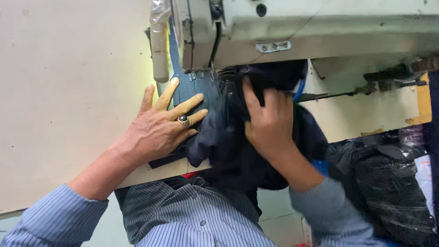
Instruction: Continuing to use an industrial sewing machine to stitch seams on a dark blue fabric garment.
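A dark navy fabric piece [219, 137] lies bunched under the head of a cream industrial sewing machine [292, 27]. A navy webbing strap [192, 89] runs beneath the needle area. My left hand [160, 126], wearing a ring with a dark stone, lies flat with fingers spread on the strap and fabric edge, pressing them to the table. My right hand [270, 123] is closed on the bunched fabric just right of the needle, under the machine arm. The needle and presser foot are mostly hidden by fabric and hand.
The pale sewing table [64, 100] spreads to the left, its front edge by my body. A black plastic bag [388, 183] with dark material sits at the lower right. A blue cord [299, 91] curves under the machine arm.
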